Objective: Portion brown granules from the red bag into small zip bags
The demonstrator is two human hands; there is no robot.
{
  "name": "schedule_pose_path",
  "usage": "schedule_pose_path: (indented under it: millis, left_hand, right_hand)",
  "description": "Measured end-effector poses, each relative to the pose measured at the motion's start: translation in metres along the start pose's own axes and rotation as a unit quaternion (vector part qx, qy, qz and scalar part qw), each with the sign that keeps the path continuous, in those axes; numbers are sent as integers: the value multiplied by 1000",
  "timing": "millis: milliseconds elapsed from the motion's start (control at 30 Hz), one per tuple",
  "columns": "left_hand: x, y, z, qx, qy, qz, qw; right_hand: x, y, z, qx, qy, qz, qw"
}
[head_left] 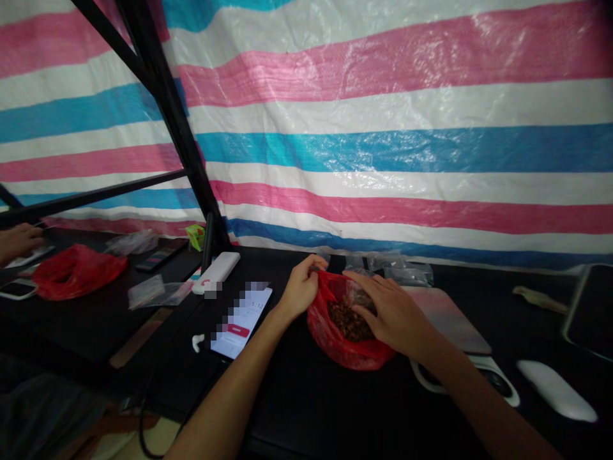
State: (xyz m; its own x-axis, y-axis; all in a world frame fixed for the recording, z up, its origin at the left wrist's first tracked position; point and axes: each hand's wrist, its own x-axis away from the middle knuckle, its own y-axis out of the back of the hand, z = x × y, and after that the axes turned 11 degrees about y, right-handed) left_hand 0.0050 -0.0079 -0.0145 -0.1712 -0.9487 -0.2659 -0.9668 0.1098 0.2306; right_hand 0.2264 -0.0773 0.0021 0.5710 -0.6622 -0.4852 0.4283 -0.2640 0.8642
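Observation:
A red plastic bag stands open on the black table, with brown, crumbly dried bits inside. My left hand pinches the bag's far left rim between thumb and fingers. Over the opening, my right hand is curved, with its thumb lowered toward the contents. A small clear plastic bag shows under the right fingers, which appear closed on it; part of it is hidden by the hand.
Right of the bag sits a flat, scale-like device; a white rounded object lies beyond it. Clear plastic bags lie behind. To the left are a lit phone, a white box-shaped device and another red bag, near another person's hand.

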Motion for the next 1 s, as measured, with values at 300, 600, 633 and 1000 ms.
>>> schedule_pose_path:
  millis: [300, 600, 633, 1000]
  left_hand:
    - [12, 2, -13, -155, -68, 5, 986]
    - [11, 3, -13, -156, -66, 3, 985]
    - [11, 3, -13, -157, -66, 3, 985]
    - [10, 4, -11, -160, -69, 9, 985]
  right_hand:
    - [-1, 0, 2, 11, 10, 5, 1000]
    - [-2, 2, 4, 4, 21, 7, 1000]
    - [-2, 3, 4, 5, 20, 6, 1000]
    - [-2, 3, 4, 1, 2, 18, 1000]
